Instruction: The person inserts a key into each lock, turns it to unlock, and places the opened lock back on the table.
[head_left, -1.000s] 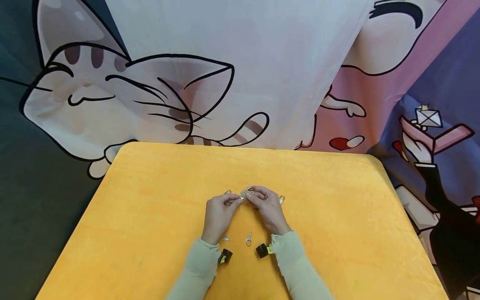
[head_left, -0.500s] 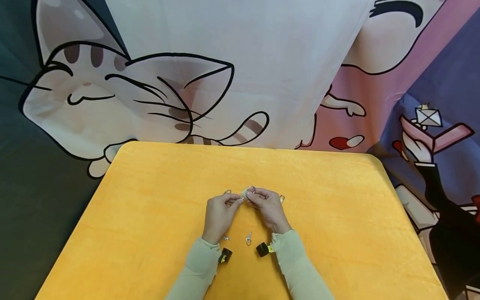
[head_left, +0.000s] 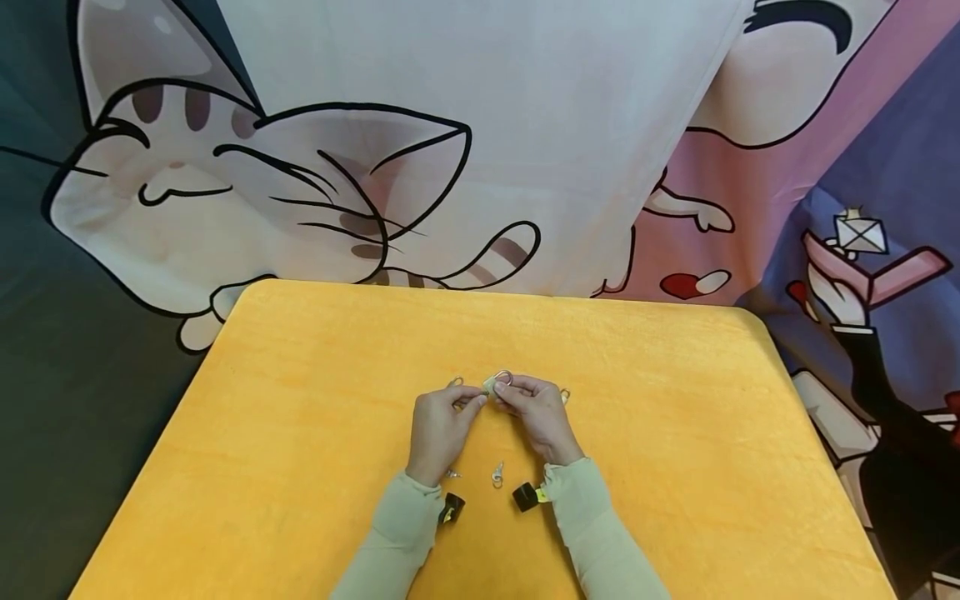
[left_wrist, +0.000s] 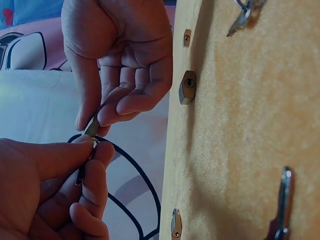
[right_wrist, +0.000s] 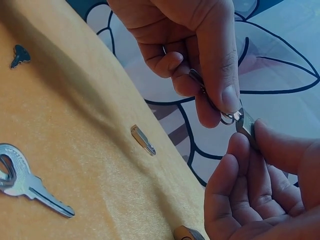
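Note:
In the head view my left hand and right hand meet fingertip to fingertip over the table. Between right thumb and fingers I pinch a small padlock, its silver shackle standing up and away from me. My left thumb and forefinger pinch a small key, mostly covered by the thumb, with a ring attached. The key meets the end of the padlock body in the right wrist view; how deep it sits I cannot tell. Another padlock stands just beyond my right hand, and one beyond the left.
Loose keys lie on the yellow table between my forearms, with a second key beside the left wrist. Three padlocks stand along the table in the left wrist view, the middle one largest. A cartoon-printed cloth hangs behind.
My left fingertips have come slightly closer to the padlock, and less of the shiny key shows between them. The padlock has shifted a little; both hands otherwise stay in place.

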